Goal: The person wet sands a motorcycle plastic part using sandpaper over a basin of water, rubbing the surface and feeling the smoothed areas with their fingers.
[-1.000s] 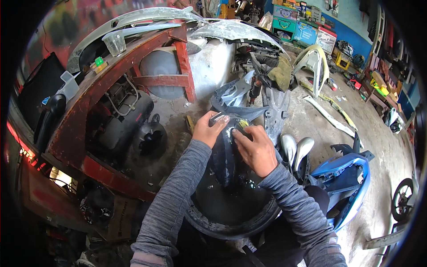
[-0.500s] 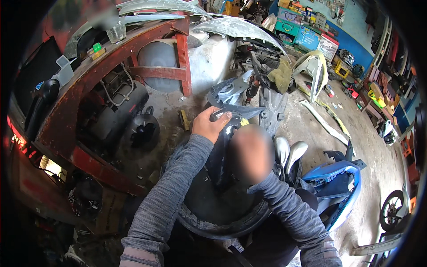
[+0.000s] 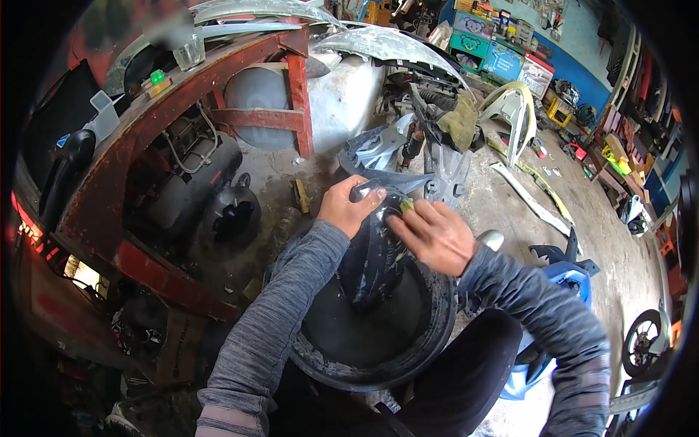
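A dark, wet plastic panel [image 3: 366, 268], like a motorcycle fairing part, is tilted over a round black tub [image 3: 442, 339]. Its lower end reaches down to the cloudy water [image 3: 378, 341]. My left hand [image 3: 345, 209] is closed round the panel's upper edge, thumb on the near face. On the panel's upper right side, my right hand [image 3: 440, 237] has its fingers bent and pressed in, pinching a small yellow-green pad [image 3: 407, 205]. Most of the pad is hidden by the fingers, and its exact kind cannot be made out.
Left stands a red workbench [image 3: 255, 118] with an air compressor [image 3: 200, 175] beneath. Beyond the tub lie motorcycle body parts [image 3: 445, 156]. A blue fairing [image 3: 564, 280] and a rounded silver part [image 3: 491, 239] are at the right. A yellow-handled tool [image 3: 301, 195] lies on the floor.
My right hand has moved from over the tub, near me, up and away to the panel's upper right side, its forearm swinging right. The left hand keeps its hold, nearly unmoved.
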`<state>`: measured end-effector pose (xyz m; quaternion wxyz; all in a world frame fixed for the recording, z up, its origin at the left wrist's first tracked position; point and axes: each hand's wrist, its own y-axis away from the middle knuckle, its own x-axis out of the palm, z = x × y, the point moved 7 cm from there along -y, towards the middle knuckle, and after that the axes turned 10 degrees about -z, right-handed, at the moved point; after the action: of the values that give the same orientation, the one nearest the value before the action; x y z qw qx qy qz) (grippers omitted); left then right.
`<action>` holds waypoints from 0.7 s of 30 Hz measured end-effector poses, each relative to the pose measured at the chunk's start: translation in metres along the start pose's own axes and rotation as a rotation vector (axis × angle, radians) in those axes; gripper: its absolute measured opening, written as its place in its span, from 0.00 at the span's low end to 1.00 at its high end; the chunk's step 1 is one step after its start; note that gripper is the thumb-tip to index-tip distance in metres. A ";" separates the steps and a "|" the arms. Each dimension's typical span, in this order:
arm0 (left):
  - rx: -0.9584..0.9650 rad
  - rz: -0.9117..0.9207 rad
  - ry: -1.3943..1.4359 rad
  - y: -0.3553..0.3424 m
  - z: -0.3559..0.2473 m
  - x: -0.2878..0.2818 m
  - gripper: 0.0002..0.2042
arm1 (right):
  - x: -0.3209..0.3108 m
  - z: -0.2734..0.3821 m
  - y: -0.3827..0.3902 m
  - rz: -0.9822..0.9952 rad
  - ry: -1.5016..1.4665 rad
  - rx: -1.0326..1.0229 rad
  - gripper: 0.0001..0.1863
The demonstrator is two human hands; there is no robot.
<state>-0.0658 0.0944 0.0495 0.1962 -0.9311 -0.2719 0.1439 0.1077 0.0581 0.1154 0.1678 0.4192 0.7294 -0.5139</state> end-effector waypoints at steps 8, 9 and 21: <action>0.011 -0.018 -0.018 -0.011 0.006 0.004 0.18 | 0.040 -0.011 0.029 -0.222 -0.656 0.742 0.12; 0.025 -0.038 -0.032 -0.012 0.008 0.005 0.18 | 0.053 -0.016 0.045 -0.348 -0.896 1.064 0.11; -0.051 -0.099 -0.053 -0.001 0.008 -0.019 0.21 | 0.076 0.001 0.055 -0.344 -2.026 1.714 0.05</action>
<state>-0.0847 0.0864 0.0460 0.1723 -0.9170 -0.3264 0.1515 0.1056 0.0968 0.0306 0.2506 -0.2683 -0.2230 -0.9030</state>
